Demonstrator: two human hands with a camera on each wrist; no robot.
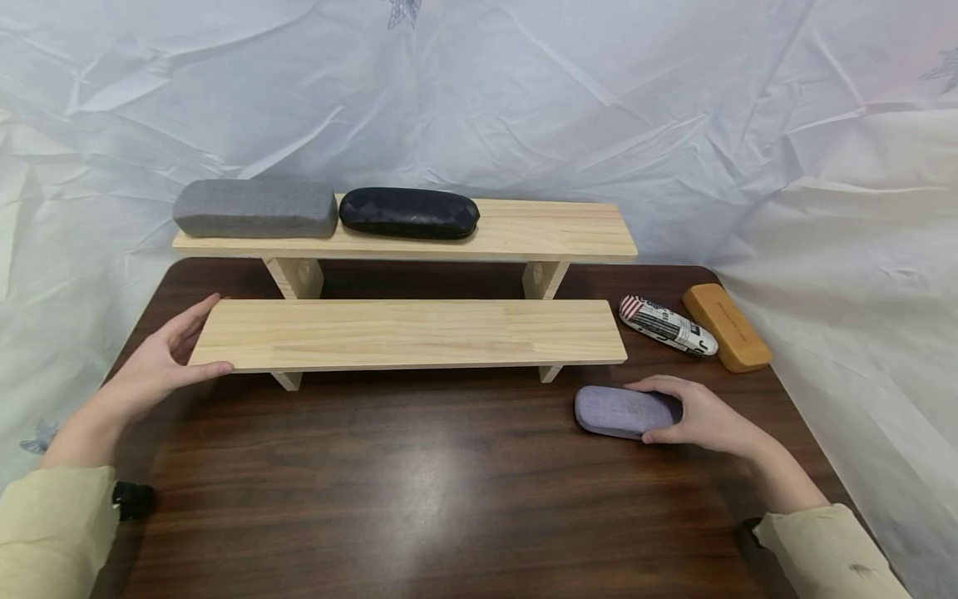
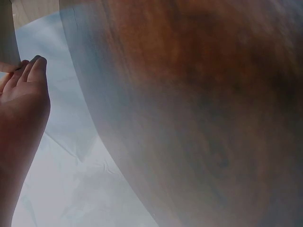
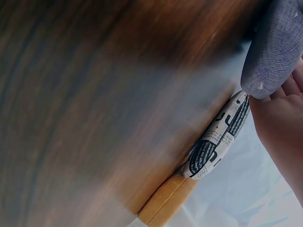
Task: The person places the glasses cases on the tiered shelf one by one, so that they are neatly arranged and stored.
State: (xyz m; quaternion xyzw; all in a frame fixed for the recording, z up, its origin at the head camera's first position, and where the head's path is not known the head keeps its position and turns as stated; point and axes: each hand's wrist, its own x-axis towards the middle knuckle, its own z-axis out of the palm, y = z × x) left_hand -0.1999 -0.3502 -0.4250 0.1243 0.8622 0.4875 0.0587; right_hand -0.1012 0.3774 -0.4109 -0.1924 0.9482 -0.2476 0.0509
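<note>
My right hand grips a purple-grey fabric glasses case by its right end, thumb on the near side and fingers on the far side. In the right wrist view the same case fills the top right corner. My left hand holds the left end of the lower shelf of a pale wooden two-tier stand, thumb at its front edge and fingers at its back corner. On the upper shelf lie a grey fabric glasses case at the left and a black checked glasses case beside it.
Right of the stand, a newspaper-print glasses case lies next to a tan glasses case. All this is on a dark wooden table. A wrinkled white cloth hangs behind and at both sides.
</note>
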